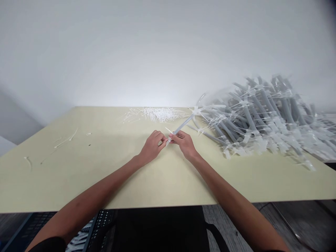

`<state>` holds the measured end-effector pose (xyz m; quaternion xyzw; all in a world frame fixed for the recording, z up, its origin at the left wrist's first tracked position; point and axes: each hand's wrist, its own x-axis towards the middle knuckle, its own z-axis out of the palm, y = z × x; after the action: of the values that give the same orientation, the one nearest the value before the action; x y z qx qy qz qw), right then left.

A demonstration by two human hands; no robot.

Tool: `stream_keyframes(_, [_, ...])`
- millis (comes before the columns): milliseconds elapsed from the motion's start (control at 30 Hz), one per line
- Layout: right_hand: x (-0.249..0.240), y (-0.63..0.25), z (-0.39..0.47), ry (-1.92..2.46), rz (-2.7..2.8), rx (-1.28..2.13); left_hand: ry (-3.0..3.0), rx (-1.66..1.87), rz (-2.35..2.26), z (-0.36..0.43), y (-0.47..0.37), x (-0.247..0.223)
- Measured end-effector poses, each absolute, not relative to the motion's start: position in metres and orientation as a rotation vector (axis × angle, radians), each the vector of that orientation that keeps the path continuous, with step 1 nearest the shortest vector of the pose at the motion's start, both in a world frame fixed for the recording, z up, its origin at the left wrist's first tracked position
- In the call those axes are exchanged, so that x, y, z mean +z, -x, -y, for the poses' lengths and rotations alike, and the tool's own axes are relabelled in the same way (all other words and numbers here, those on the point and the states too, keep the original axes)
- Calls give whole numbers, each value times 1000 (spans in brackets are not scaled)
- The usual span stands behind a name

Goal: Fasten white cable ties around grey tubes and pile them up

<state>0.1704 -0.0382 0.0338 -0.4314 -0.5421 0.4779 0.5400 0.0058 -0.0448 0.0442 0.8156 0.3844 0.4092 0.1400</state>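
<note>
The yellowish table [112,140], wall [157,52] behind, bears grey tubes [248,117].

The left forearm [109,180] and right forearm [223,182] slanted inward; the left hand [152,145] pinched thumb to forefinger, close beside the right hand [186,144], its fingers curled.
</note>
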Motion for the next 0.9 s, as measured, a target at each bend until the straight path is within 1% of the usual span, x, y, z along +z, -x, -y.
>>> stream_keyframes(233, [38,-174,38,904,1246,1202,-1890,1119,-1145,43,-8,48])
stream_keyframes(433, [35,-174,37,858,1270,1283,-1803,1002,-1147,38,-9,38])
stream_keyframes(567, [32,-175,36,833,1272,1312,-1874,1016,-1181,36,-8,34])
stream_keyframes(767, [38,-175,38,785,1311,1393,-2358,1215,-1206,40,-6,30])
stream_keyframes(900, [40,-175,39,764,1305,1412,-2476,1254,-1238,39,-6,27])
